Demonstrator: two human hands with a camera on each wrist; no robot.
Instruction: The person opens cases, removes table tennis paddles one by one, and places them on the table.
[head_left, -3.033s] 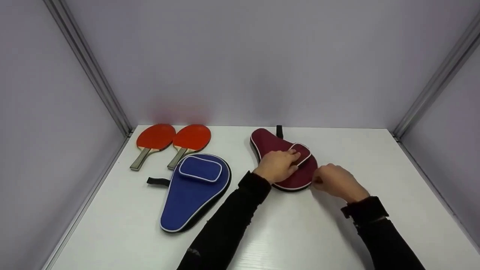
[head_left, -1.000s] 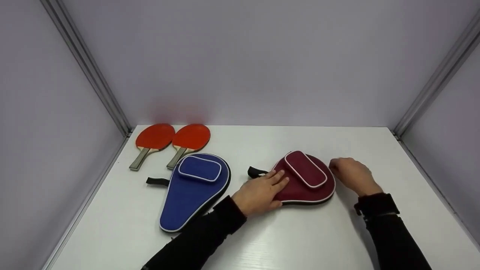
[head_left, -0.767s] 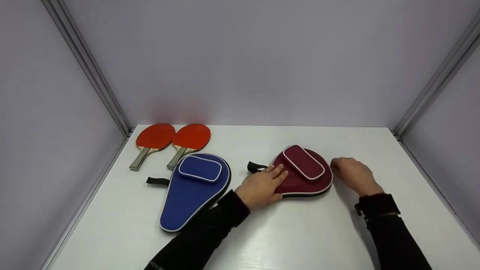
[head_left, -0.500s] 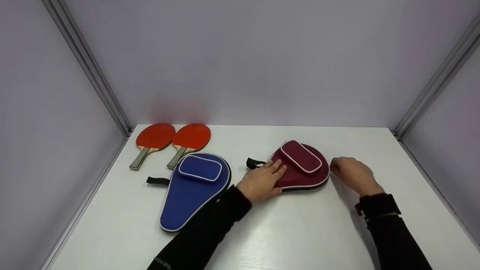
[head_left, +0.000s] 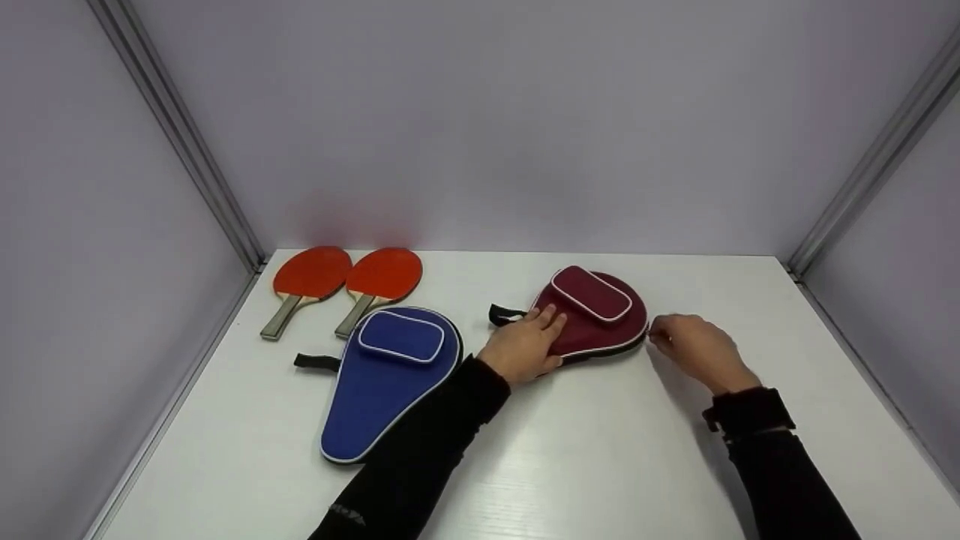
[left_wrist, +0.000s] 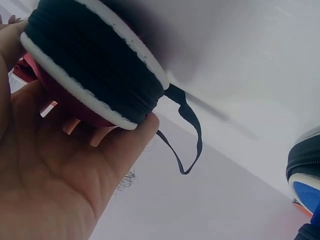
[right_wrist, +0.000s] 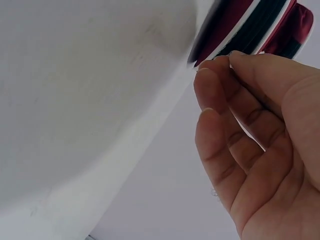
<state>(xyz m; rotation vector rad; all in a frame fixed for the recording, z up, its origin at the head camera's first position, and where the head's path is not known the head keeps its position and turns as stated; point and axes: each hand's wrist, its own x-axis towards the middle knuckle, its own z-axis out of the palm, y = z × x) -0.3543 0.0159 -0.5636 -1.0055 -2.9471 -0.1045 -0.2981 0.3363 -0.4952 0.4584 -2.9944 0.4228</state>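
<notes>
A maroon table tennis bat case (head_left: 592,330) with white piping lies right of centre, its small outer pocket (head_left: 591,294) uppermost. My left hand (head_left: 523,347) rests on its narrower part with fingers spread over the top; the thumb is by the near edge. In the left wrist view, the case's dark zipped side (left_wrist: 95,60) and a black strap loop (left_wrist: 192,122) show. At the case's rounded right end, my right hand (head_left: 696,349) pinches the zipper pull between thumb and forefinger; the pull is mostly hidden by the fingertips.
A blue bat case (head_left: 390,390) with a black strap (head_left: 316,363) lies to the left, partly behind my left sleeve. Behind it are two red table tennis bats, one farther left (head_left: 311,274) and one nearer (head_left: 384,274). Pale panels (head_left: 480,127) enclose the white table (head_left: 585,465).
The maroon case has turned since the first frame, its strap swinging from the far side to the left. Over the last second it slid away from me with my left hand on it.
</notes>
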